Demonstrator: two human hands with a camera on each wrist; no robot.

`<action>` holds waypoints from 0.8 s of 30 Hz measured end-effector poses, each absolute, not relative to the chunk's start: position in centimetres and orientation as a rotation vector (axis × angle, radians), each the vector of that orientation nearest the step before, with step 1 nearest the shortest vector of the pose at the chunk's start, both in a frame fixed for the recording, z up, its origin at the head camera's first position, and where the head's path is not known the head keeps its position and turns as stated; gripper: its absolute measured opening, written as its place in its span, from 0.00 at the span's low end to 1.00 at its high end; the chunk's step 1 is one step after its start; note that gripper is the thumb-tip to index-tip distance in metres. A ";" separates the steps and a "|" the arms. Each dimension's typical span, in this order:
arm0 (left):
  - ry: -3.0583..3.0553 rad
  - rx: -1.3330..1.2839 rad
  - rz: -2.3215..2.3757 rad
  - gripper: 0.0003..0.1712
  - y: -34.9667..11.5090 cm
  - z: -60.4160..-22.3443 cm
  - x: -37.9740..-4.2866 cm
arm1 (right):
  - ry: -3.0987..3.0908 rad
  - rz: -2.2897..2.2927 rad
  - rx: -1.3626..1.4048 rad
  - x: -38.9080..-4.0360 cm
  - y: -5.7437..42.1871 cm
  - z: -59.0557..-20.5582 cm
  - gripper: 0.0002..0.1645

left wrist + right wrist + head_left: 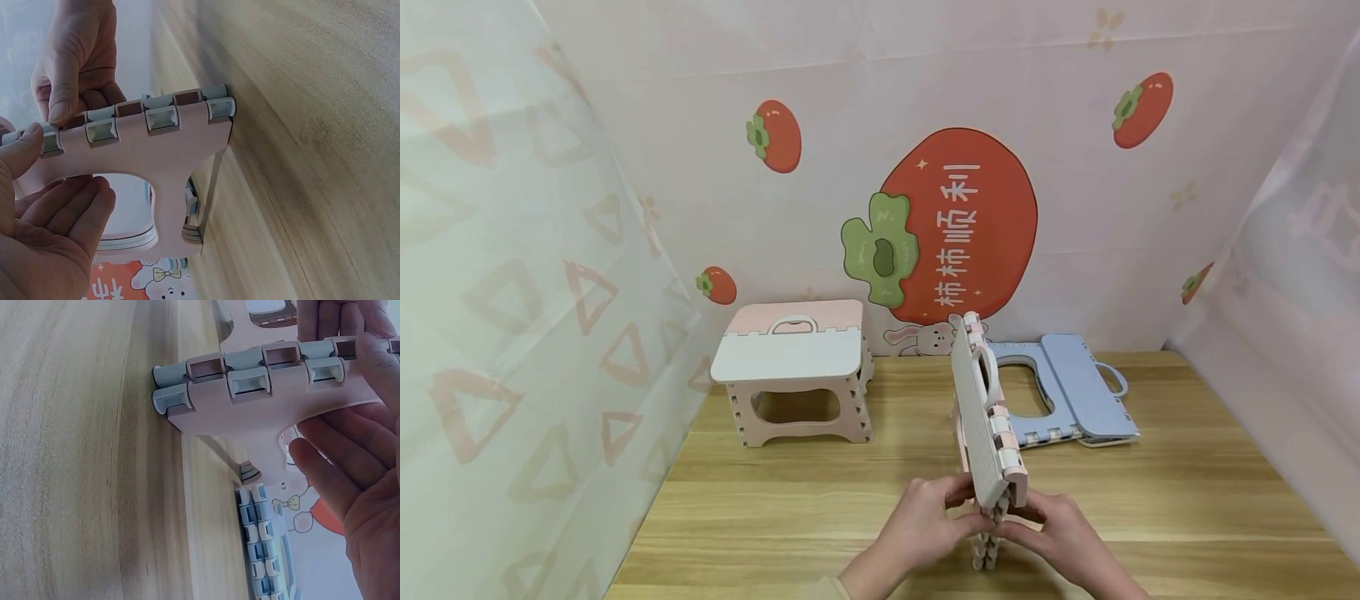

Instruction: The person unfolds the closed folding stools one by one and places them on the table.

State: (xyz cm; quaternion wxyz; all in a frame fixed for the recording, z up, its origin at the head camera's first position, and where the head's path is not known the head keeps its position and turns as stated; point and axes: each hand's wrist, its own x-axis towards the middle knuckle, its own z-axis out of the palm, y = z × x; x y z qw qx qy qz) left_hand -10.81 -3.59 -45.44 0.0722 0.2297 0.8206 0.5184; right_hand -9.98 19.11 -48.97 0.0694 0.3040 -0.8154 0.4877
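At the left of the frame, a pink-and-white plastic folding stool point(786, 358) is seen standing open on the pale wood-grain bench point(1210, 483), with its seat level and its arched white handle flat on top. Nearer the lower centre, the left hand point(921, 521) is set against the left side of a second pink-and-white plastic folding stool point(972, 417). In the left wrist view its thumb is laid over the hinged edge and its fingers are tucked behind the pink panel, so that the panel is pinched.

This second stool, its seat halves folded down steeply, is held upright just right of centre between both hands. Its long axis is pointed away from the person, towards the fruit-printed backdrop point(865, 83). Neither hand is nearer: the near end is touched from both sides. Whether weight is borne by the bench cannot be told.

On the right side, the right hand point(1063, 529) is likewise closed in a pinch, thumb on the hinged edge, fingers behind the panel. Beyond it, right of centre, a blue plastic folding stool point(1086, 383) is laid flat, partly hidden by the held one. No container is seen.
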 end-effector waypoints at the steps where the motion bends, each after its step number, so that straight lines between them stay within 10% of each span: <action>1: 2.465 0.687 1.563 0.26 -3.6 -45.5 -10.8 | -2.451 1.467 0.922 -10.0 19.1 -49.0 0.24; 24: 2.525 0.819 1.557 0.25 -3.6 -46.3 -10.9 | -2.398 1.307 0.962 -10.5 19.3 -49.4 0.25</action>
